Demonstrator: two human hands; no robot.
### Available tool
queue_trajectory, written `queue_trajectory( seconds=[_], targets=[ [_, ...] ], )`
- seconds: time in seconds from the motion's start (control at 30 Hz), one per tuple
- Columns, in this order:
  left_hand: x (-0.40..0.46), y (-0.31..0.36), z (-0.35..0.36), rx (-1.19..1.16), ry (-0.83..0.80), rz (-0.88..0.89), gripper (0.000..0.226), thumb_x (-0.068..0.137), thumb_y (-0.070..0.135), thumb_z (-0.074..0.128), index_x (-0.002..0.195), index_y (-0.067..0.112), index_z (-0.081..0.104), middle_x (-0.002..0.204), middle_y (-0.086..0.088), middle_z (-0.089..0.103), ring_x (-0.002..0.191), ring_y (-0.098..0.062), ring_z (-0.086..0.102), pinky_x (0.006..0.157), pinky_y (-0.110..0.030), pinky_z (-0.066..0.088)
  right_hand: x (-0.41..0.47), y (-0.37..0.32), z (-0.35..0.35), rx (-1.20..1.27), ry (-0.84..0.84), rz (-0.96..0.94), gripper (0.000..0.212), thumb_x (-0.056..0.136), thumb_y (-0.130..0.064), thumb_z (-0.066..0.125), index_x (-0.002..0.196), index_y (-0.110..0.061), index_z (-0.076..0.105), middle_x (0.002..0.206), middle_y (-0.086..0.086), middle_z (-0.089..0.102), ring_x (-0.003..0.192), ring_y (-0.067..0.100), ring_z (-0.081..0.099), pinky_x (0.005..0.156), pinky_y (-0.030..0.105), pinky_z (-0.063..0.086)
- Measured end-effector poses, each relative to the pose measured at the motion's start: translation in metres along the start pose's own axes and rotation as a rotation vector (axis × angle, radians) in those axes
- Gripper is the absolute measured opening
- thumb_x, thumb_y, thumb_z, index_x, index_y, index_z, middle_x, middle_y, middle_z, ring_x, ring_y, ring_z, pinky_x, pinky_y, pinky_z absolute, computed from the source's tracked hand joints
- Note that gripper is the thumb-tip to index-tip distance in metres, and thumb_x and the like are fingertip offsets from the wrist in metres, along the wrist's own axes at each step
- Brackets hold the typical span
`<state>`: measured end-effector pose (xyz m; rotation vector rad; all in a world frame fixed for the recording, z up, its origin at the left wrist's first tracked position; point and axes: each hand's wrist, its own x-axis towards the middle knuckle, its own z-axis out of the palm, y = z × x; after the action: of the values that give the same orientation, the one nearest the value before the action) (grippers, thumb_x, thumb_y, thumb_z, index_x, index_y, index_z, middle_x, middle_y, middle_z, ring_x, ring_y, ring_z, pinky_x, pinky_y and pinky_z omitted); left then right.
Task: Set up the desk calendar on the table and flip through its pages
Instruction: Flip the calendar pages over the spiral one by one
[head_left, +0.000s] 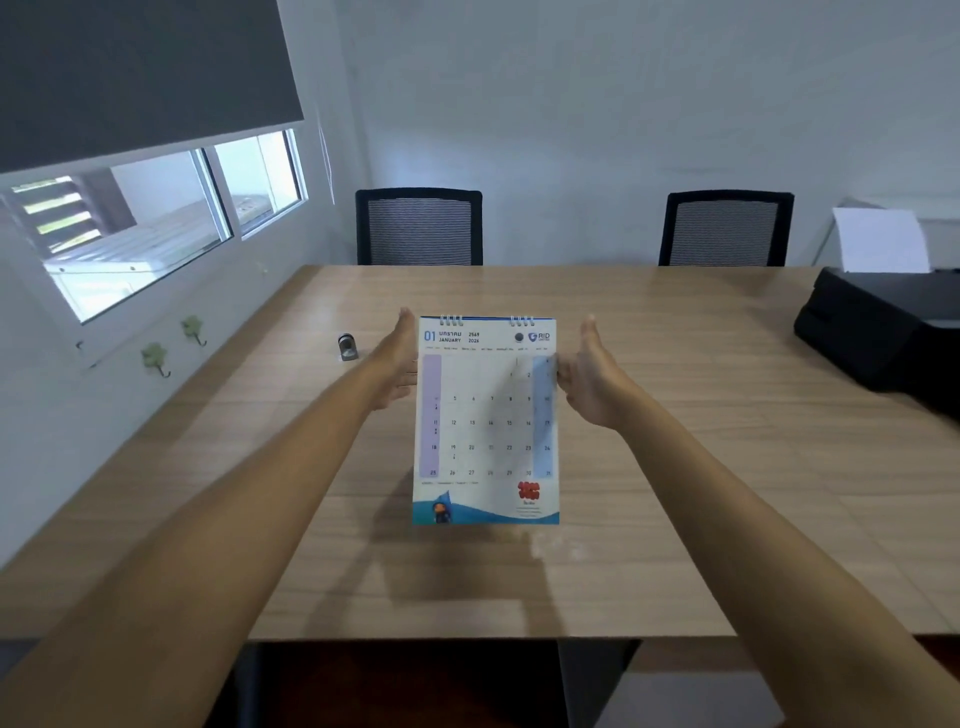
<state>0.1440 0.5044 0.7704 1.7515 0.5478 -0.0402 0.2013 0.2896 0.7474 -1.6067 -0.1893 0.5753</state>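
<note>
Brightness: even, cool and somewhat dim daylight
Source: window (156, 228) at 10 o'clock, its panes blown out to white below a dark blind (140, 73)
Shadows: soft dark patch on the table (675, 415) under the calendar (485, 415), spreading toward 6 o'clock
Glare: pale sheen on the tabletop toward 12 o'clock
Blur: calendar print smeared, small numerals hard to read; left hand (400, 364) and right hand (592, 379) soft-edged
Distortion: wide-angle bending at 9 and 3 o'clock, forearms stretched
</note>
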Motion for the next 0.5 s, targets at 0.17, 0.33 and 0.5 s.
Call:
queue_trajectory(
  seconds=[0.17, 0.33, 0.5],
  targets=[
    [0.005, 0.023, -0.024, -0.106, 0.043, 0.007, 0.09, 0.092, 0.065, 0.011, 0.127, -0.007, 0.05, 0.127, -0.02, 0.059, 0.109, -0.031, 0.059, 0.091, -0.035, 0.045, 0.001, -0.03, -0.019, 0.115, 0.117, -0.012, 0.105, 0.087, -0.071, -0.004, 0.138, 0.006, 0.044, 0.113, 0.011, 0.064, 0.091, 0.016, 0.06, 0.077, 0.027, 0.038],
    [0.008, 0.043, -0.032, -0.352, -0.019, 0.072, 0.083, 0.091, 0.065, 0.013, 0.134, 0.002, 0.047, 0.125, -0.015, 0.061, 0.107, -0.029, 0.059, 0.093, -0.04, 0.047, -0.002, -0.053, -0.022, 0.195, 0.083, -0.113, 0.099, 0.088, -0.068, -0.007, 0.135, 0.0, 0.047, 0.127, 0.009, 0.061, 0.136, 0.023, 0.042, 0.119, 0.043, 0.013],
    [0.004, 0.043, -0.001, -0.016, 0.011, 0.264, 0.073, 0.093, 0.062, 0.002, 0.147, 0.021, 0.029, 0.155, -0.005, 0.032, 0.142, -0.029, 0.029, 0.114, -0.048, 0.024, 0.005, -0.045, 0.0, -0.189, 0.063, -0.309, 0.072, 0.096, -0.055, -0.005, 0.153, -0.021, 0.022, 0.161, 0.001, 0.022, 0.15, 0.02, 0.013, 0.12, 0.045, 0.01]
  ],
)
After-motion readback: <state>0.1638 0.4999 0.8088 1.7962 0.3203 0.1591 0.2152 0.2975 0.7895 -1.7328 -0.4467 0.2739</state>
